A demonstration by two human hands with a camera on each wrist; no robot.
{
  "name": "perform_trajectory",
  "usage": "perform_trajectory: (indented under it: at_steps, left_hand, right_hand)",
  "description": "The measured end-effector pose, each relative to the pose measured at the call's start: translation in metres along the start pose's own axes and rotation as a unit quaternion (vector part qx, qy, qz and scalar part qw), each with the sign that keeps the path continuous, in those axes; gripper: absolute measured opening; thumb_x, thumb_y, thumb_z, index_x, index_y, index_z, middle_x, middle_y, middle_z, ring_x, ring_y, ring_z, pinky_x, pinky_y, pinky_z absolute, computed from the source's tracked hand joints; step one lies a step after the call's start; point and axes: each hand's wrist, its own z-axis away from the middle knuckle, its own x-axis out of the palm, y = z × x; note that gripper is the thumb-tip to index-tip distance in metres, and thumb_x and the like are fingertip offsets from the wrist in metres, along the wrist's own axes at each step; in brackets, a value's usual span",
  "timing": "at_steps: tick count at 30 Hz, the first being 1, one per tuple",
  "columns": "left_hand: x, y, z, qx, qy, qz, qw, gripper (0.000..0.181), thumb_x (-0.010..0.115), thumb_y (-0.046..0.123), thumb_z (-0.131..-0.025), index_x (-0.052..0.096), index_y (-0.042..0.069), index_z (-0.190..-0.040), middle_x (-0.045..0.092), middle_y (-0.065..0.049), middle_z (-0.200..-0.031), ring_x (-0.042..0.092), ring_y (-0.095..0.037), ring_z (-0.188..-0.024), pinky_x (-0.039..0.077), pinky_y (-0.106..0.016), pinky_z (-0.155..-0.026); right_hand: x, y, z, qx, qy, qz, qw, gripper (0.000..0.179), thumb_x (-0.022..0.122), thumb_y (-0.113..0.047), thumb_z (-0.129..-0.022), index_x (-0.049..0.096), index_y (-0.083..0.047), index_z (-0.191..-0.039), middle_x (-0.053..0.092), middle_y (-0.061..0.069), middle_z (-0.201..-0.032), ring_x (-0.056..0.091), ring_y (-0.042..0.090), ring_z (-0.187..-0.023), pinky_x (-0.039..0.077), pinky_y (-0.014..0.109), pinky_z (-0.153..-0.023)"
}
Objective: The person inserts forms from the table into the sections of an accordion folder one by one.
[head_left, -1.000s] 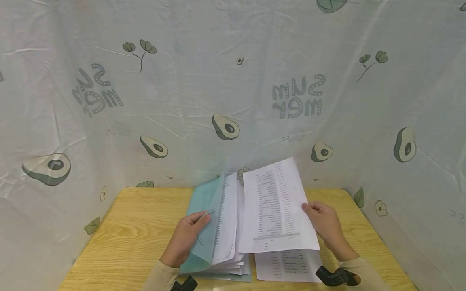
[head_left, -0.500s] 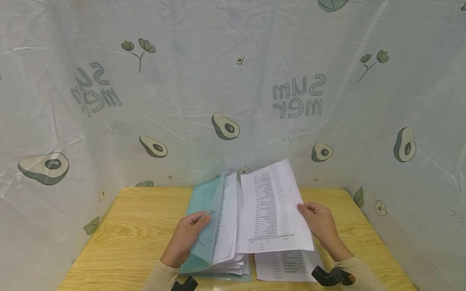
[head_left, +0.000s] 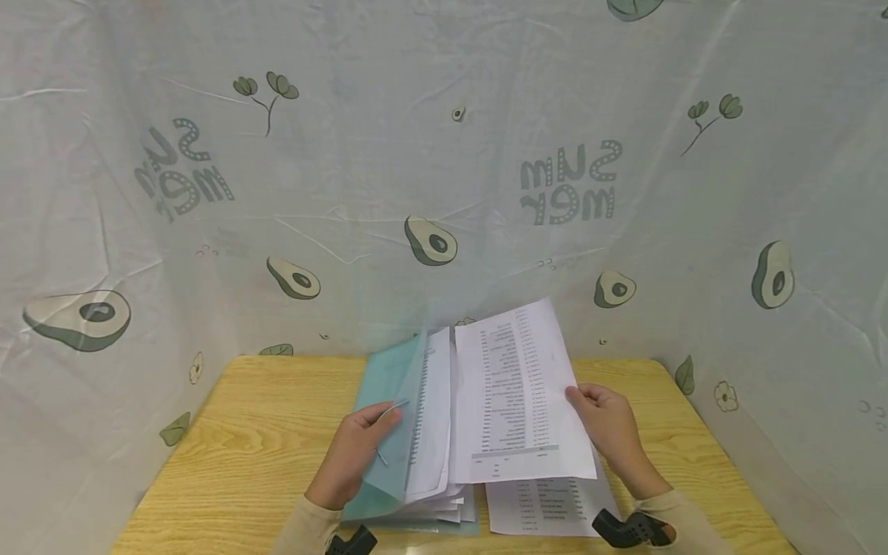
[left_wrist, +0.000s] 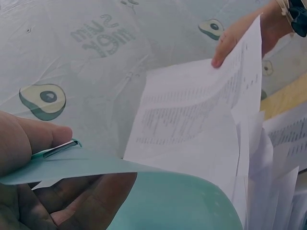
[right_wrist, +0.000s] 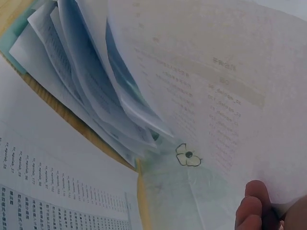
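Observation:
My left hand [head_left: 357,455] pinches the lifted cover of a translucent teal document folder [head_left: 388,370], thumb on top and fingers beneath, as the left wrist view shows. A metal fastener prong [left_wrist: 60,148] lies by the thumb. Inside the folder is a stack of white papers [head_left: 432,416] with fanned lower edges. My right hand [head_left: 610,428] pinches the right edge of a printed sheet [head_left: 516,393], raised and tilted, its left edge against the stack. Beneath it, another printed sheet [head_left: 548,512] lies on the table, partly hidden.
The wooden table [head_left: 277,432] carries the folder and papers near its middle. A pale curtain [head_left: 361,169] with avocado prints hangs behind and along both sides. Each wrist wears a black strapped device [head_left: 633,530].
My right hand has moved slightly left with the printed sheet, bringing its left edge over the stack in the folder. The left hand and the folder cover have stayed put.

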Motion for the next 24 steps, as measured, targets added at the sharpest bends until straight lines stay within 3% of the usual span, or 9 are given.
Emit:
perform_trajectory:
  at_steps: [14, 24]
  left_hand:
    - [0.0003, -0.0017, 0.0007, 0.005, -0.002, 0.008, 0.9999, 0.045, 0.069, 0.032, -0.101, 0.067, 0.000, -0.133, 0.073, -0.013, -0.111, 0.069, -0.018, -0.086, 0.057, -0.032, -0.068]
    - [-0.0007, -0.0028, 0.0027, 0.008, -0.006, 0.010, 0.9999, 0.045, 0.068, 0.031, -0.102, 0.066, -0.001, -0.134, 0.073, -0.013, -0.111, 0.069, -0.018, -0.087, 0.057, -0.032, -0.068]
  right_hand:
    - [0.0042, -0.0010, 0.0012, 0.003, 0.003, -0.020, 0.9998, 0.042, 0.062, -0.031, -0.105, 0.069, 0.006, -0.123, 0.076, 0.019, -0.103, 0.071, 0.018, -0.074, 0.056, 0.026, -0.060]
    - [0.0033, -0.0011, 0.0068, 0.011, 0.003, -0.005, 0.9999, 0.041, 0.061, -0.027, -0.106, 0.068, 0.009, -0.123, 0.075, 0.020, -0.102, 0.070, 0.018, -0.075, 0.055, 0.024, -0.060]
